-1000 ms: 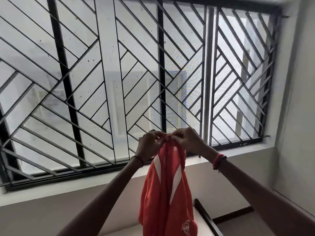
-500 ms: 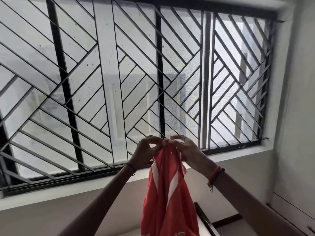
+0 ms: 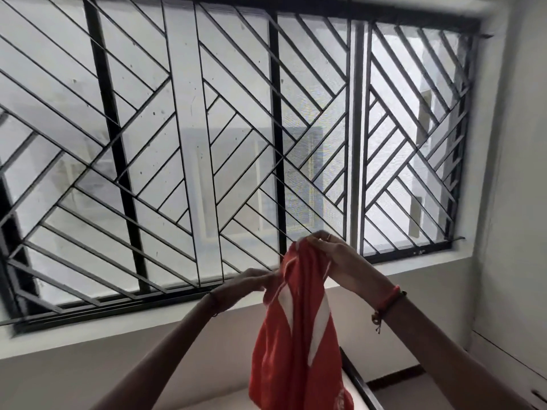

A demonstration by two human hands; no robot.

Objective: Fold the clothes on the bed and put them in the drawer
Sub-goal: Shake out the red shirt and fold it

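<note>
Place: I read this as a bedroom in a home.
Window (image 3: 236,143): I see wide panes behind a black diagonal grille.
Walls (image 3: 518,173): plain, pale.
Bed (image 3: 359,383): I see a dark frame edge, bottom centre.
Clothing (image 3: 299,335): red, held up.

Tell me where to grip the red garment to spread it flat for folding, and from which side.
Probably grip the top edge of the red garment at its two outer corners, coming from above. It hangs bunched from the right hand, the left hand pinching lower on its left side, so pulling the hands apart should open it.
</note>
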